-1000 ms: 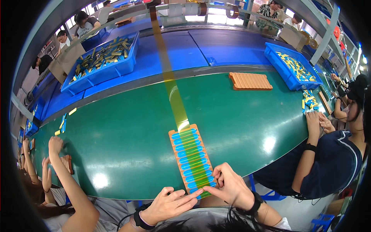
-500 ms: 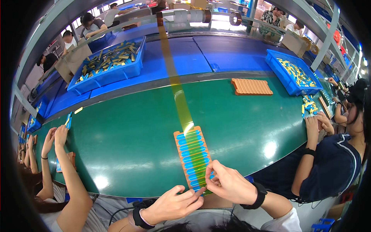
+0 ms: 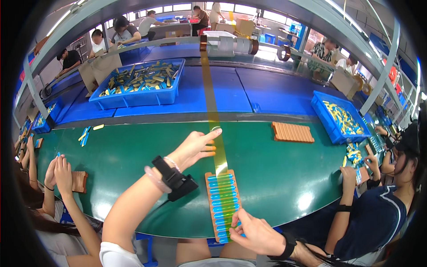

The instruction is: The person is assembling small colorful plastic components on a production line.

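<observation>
A long strip of amber see-through tape (image 3: 207, 84) runs from a roll (image 3: 203, 43) on the far rail down over an orange-brown ribbed rack (image 3: 207, 181). Small blue strip-shaped pieces (image 3: 215, 196) lie crosswise in the rack's grooves, with the tape along their middles. My left hand (image 3: 189, 150) is stretched forward beyond the rack's far end, with the tape between its fingers; the lower fingertips show tinted through it. At the rack's near end, my right hand (image 3: 258, 233) has its fingers pinched at the tape, their exact grip partly hidden.
A second ribbed rack (image 3: 292, 132) lies to the right on the green table (image 3: 147, 178). Blue bins of strip pieces stand at left (image 3: 138, 103) and right (image 3: 329, 124). Co-workers' hands (image 3: 62, 173) work at left, and another person (image 3: 378, 200) sits close at right.
My left hand has moved from the rack's near end forward to the tape beyond its far end. My right hand stays at the near end. The head view has tilted up.
</observation>
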`<state>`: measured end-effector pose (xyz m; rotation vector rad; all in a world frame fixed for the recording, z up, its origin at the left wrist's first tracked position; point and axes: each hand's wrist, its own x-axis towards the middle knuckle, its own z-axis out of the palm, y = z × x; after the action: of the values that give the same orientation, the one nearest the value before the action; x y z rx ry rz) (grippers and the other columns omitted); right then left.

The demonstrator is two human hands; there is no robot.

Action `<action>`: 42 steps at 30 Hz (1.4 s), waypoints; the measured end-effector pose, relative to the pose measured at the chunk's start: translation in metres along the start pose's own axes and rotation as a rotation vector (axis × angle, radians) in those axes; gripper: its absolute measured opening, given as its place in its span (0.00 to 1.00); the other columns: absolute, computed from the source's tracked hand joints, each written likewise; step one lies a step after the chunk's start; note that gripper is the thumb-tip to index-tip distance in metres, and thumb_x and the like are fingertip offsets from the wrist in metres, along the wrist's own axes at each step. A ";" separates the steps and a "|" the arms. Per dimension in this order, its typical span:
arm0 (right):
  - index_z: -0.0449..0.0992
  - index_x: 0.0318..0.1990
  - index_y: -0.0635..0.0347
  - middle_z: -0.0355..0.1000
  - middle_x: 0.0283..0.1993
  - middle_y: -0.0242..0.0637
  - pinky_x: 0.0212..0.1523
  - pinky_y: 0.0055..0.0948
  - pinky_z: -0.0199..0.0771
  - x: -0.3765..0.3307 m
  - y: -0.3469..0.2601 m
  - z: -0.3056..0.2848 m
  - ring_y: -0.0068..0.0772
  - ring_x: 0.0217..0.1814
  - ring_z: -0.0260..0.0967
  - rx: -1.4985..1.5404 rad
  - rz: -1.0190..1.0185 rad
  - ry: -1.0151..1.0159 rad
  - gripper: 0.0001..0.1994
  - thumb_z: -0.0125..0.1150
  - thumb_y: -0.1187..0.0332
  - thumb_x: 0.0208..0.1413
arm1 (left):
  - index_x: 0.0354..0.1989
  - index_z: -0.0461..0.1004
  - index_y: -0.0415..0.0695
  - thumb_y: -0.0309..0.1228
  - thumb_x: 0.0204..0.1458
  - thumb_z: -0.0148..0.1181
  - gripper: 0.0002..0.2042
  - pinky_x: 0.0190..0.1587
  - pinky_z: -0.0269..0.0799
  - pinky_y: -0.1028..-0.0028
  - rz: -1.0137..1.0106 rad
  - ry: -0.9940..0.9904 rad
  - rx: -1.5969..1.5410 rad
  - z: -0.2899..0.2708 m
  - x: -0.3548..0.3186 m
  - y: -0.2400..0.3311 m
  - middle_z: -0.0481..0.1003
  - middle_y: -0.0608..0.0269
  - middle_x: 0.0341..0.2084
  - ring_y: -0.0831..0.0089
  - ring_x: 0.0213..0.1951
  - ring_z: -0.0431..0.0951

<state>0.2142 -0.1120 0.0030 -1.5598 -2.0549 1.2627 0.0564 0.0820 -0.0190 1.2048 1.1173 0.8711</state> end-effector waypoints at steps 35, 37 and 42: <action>0.61 0.35 0.67 0.66 0.35 0.48 0.40 0.34 0.64 0.105 0.051 -0.082 0.44 0.39 0.65 -0.142 0.006 0.253 0.15 0.51 0.65 0.45 | 0.33 0.73 0.36 0.49 0.48 0.43 0.25 0.52 0.47 0.50 0.164 0.189 0.672 -0.001 0.001 -0.042 0.46 0.33 0.54 0.42 0.57 0.43; 0.63 0.37 0.68 0.66 0.38 0.47 0.41 0.31 0.65 0.090 0.066 -0.088 0.40 0.41 0.66 -0.130 0.042 0.314 0.16 0.52 0.64 0.46 | 0.29 0.73 0.36 0.55 0.48 0.39 0.30 0.55 0.33 0.46 0.075 0.022 0.698 0.000 -0.008 -0.035 0.39 0.34 0.57 0.42 0.59 0.33; 0.63 0.45 0.70 0.67 0.40 0.43 0.44 0.26 0.64 0.077 0.063 -0.072 0.31 0.43 0.65 0.163 -0.071 0.195 0.25 0.53 0.54 0.49 | 0.40 0.67 0.35 0.45 0.54 0.38 0.23 0.50 0.60 0.61 -0.263 -0.428 -0.395 0.009 -0.020 -0.005 0.62 0.44 0.48 0.57 0.49 0.64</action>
<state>0.2731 -0.0070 -0.0245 -1.4612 -1.8226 1.1708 0.0601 0.0600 -0.0204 0.8387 0.6938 0.5610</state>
